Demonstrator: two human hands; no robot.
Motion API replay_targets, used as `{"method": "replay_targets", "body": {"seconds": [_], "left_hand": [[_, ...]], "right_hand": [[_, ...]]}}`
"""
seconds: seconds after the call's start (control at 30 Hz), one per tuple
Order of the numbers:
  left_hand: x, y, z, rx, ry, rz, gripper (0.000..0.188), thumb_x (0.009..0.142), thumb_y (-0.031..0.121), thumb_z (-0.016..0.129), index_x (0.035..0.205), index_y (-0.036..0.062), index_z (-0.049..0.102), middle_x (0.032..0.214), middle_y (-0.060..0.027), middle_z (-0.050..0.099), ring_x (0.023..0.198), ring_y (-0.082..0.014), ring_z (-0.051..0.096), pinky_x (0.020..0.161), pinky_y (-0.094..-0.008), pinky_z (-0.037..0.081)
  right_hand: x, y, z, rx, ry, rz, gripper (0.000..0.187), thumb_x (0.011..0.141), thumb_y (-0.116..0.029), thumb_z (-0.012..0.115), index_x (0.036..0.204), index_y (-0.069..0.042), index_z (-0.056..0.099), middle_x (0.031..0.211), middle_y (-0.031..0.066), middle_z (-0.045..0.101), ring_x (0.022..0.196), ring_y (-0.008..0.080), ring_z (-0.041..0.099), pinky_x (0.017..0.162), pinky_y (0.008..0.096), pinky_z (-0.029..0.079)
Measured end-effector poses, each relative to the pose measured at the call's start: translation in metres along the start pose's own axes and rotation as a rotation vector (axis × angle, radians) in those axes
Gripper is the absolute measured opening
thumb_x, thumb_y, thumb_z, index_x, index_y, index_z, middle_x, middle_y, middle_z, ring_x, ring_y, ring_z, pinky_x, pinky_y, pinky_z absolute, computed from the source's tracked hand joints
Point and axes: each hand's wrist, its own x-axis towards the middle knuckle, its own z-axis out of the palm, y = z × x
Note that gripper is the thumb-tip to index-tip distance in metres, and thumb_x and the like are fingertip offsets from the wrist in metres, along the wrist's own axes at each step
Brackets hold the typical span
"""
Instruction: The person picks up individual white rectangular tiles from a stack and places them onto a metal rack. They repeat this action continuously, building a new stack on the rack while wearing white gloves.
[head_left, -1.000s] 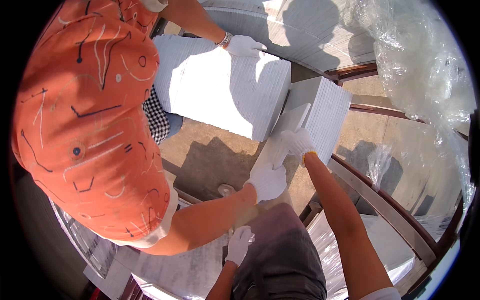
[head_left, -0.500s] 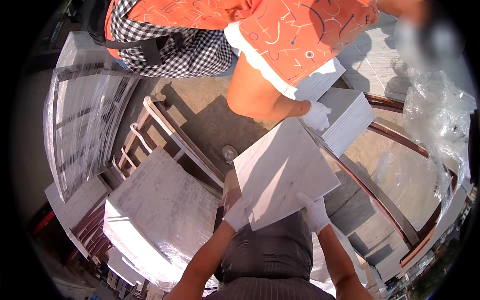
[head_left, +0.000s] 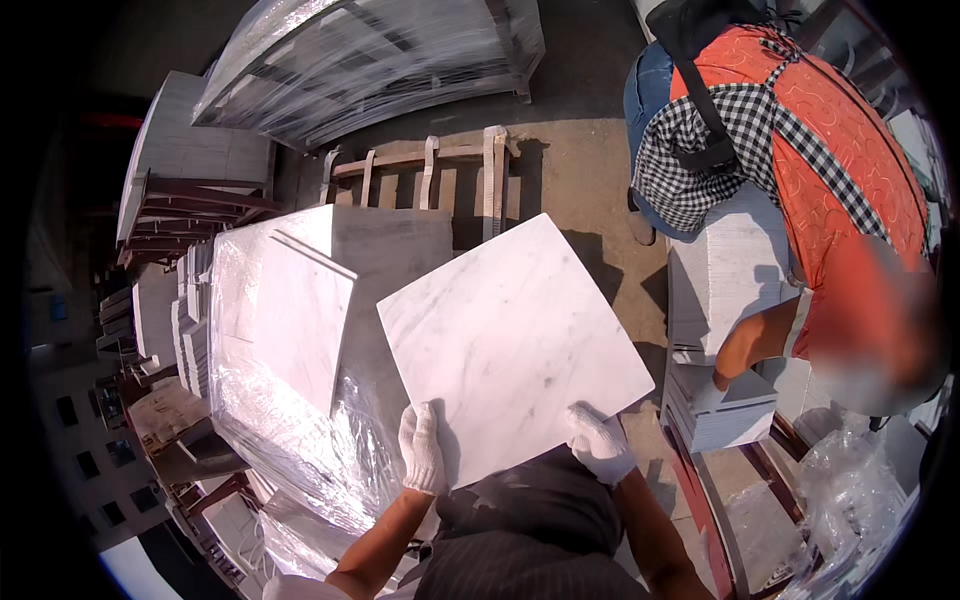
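A square white marble tile (head_left: pixel 520 345) with faint grey veins is held out in front of me, its face turned up. My left hand (head_left: pixel 422 450), in a white knitted glove, grips its near left edge with the thumb on top. On the near right edge my right hand (head_left: pixel 600 445), gloved the same way, has hold of it too. The fingers under the tile are hidden. Left of it stands a plastic-wrapped stack (head_left: pixel 240 300), with a couple of similar tiles (head_left: pixel 300 310) lying on its top.
A co-worker (head_left: pixel 830 160) in an orange top and checked apron bends over stacked tiles (head_left: pixel 735 415) at right. Crumpled clear plastic (head_left: pixel 850 500) lies at lower right. A wooden frame (head_left: pixel 430 160) and wrapped crate (head_left: pixel 390 80) stand beyond the stack.
My view has swung left, and the tile with both hands has turned toward the wrapped stack. The co-worker now appears farther right, bending over the tiles.
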Motion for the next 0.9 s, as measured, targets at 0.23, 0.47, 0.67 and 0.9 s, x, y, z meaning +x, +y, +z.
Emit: {"method": "replay_targets", "body": {"seconds": [0.23, 0.47, 0.67, 0.9], "left_hand": [[0.049, -0.006, -0.105, -0.252, 0.367, 0.247, 0.033, 0.103, 0.028, 0.049, 0.107, -0.0046, 0.055, 0.099, -0.0023, 0.054, 0.096, -0.0085, 0.051, 0.090, -0.0241, 0.042], [0.151, -0.020, -0.244, -0.209, 0.520, 0.090, 0.069, 0.102, 0.042, 0.046, 0.144, -0.0108, 0.031, 0.145, -0.0181, 0.042, 0.128, -0.0234, 0.046, 0.110, -0.0332, 0.035], [0.196, -0.017, -0.278, -0.205, 0.402, 0.021, 0.070, 0.101, 0.046, 0.043, 0.142, -0.0100, 0.035, 0.143, -0.0187, 0.044, 0.123, -0.0282, 0.049, 0.105, -0.0384, 0.040], [0.233, 0.034, -0.275, 0.486, 0.675, 0.090, 0.061, 0.101, 0.041, 0.043, 0.134, -0.0099, 0.043, 0.131, -0.0206, 0.051, 0.112, -0.0295, 0.054, 0.097, -0.0397, 0.044]], "right_hand": [[0.171, -0.096, 0.083, 0.944, -0.372, 0.550, 0.016, 0.089, -0.014, 0.066, 0.099, -0.002, 0.068, 0.093, -0.0014, 0.067, 0.085, 0.0068, 0.058, 0.072, 0.0237, 0.046], [0.278, -0.110, 0.271, 0.812, -0.549, 0.306, 0.032, 0.089, -0.020, 0.066, 0.110, 0.004, 0.068, 0.104, 0.0067, 0.071, 0.096, 0.0114, 0.063, 0.084, 0.0253, 0.050], [0.324, -0.120, 0.345, 0.149, -0.780, -0.039, 0.053, 0.093, -0.044, 0.059, 0.119, 0.002, 0.062, 0.091, 0.0108, 0.070, 0.076, 0.0130, 0.062, 0.067, 0.0304, 0.047], [0.303, -0.125, 0.266, 0.672, -1.177, 0.571, 0.044, 0.098, -0.042, 0.047, 0.080, -0.002, 0.051, 0.057, 0.0055, 0.039, 0.043, 0.0140, 0.038, 0.037, 0.0306, 0.027]]}}
